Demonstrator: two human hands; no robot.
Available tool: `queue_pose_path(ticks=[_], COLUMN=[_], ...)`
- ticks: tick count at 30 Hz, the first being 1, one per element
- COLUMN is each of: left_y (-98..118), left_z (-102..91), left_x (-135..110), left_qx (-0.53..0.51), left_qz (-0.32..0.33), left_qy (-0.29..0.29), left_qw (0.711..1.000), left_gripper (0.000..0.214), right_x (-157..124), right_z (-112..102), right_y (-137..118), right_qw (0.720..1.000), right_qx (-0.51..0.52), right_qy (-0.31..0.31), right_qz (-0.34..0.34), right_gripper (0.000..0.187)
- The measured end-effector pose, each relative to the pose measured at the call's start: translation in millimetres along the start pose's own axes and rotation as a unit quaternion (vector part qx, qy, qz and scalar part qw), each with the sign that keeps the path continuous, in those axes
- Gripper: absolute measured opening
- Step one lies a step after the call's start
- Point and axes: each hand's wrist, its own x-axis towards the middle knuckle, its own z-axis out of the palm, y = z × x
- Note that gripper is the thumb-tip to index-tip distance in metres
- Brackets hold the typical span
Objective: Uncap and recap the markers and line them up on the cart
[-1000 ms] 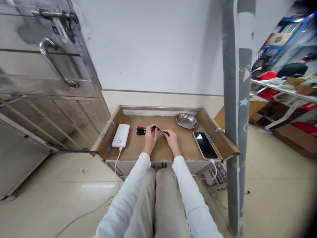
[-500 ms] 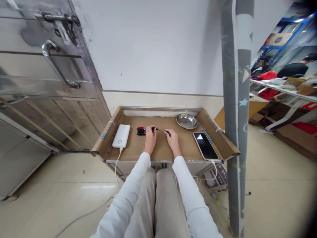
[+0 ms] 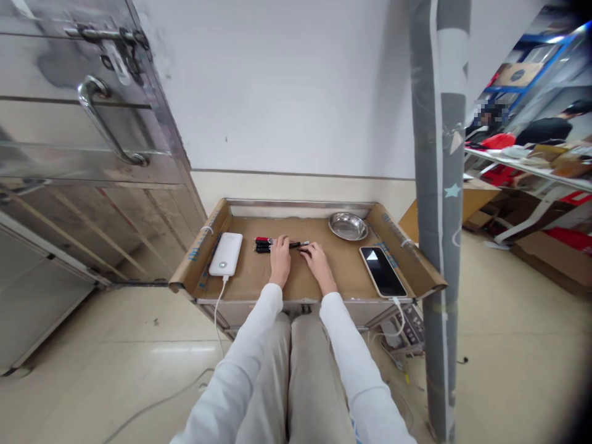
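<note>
Several pens, black ones and a red one (image 3: 263,240), lie side by side on brown paper, just left of my left hand (image 3: 280,251). The fingers of that hand are closed on a black pen (image 3: 295,245), which sticks out to the right and has a pale end. My right hand (image 3: 317,259) is pinched at the far end of this pen. A small dark pen part (image 3: 305,250) shows at its fingertips; its exact shape is too small to make out. Both hands rest low over the paper, a short gap apart.
A white power bank (image 3: 226,254) with a cable lies at left. On the right are a shiny metal bowl (image 3: 348,227) and a plugged-in phone (image 3: 383,271). Paper-covered side walls (image 3: 411,259) edge the table. A wrapped grey post (image 3: 439,185) stands beside it; people sit farther back.
My right hand has moved slightly left, bringing the fingertips up to the black pen's end. The pen now reaches farther right from my left hand, which has hardly moved.
</note>
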Motion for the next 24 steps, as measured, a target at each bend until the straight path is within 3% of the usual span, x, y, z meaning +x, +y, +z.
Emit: queue_pose_path(ticks=[3, 8, 13, 18, 24], left_y=[2.6, 5.1, 5.2, 8.9, 8.3], left_z=[-1.9, 2.3, 5.5, 3.4, 3.1], left_x=[-2.3, -5.6, -3.9, 0.1, 0.9], left_qx=[-0.012, 0.008, 0.029, 0.069, 0.071], left_qz=[0.017, 0.078, 0.037, -0.023, -0.061], left_qy=[-0.004, -0.063, -0.067, -0.029, -0.026], left_qw=[1.0, 0.995, 0.997, 0.997, 0.995], left_gripper=[0.024, 0.016, 0.014, 0.02, 0.02], right_x=[0.0, 0.3, 1.9, 1.2, -2.0], right_z=[-0.6, -2.6, -3.0, -4.0, -5.4], right_y=[1.6, 2.2, 2.3, -0.4, -6.7], right_qw=[1.0, 0.999, 0.995, 0.985, 0.977], right_qx=[-0.015, -0.031, -0.093, -0.165, -0.212], right_qy=[0.006, 0.009, 0.023, 0.043, 0.02], right_qz=[0.011, 0.007, 0.015, 0.019, 0.016], right_gripper=[0.02, 0.025, 0.027, 0.025, 0.022])
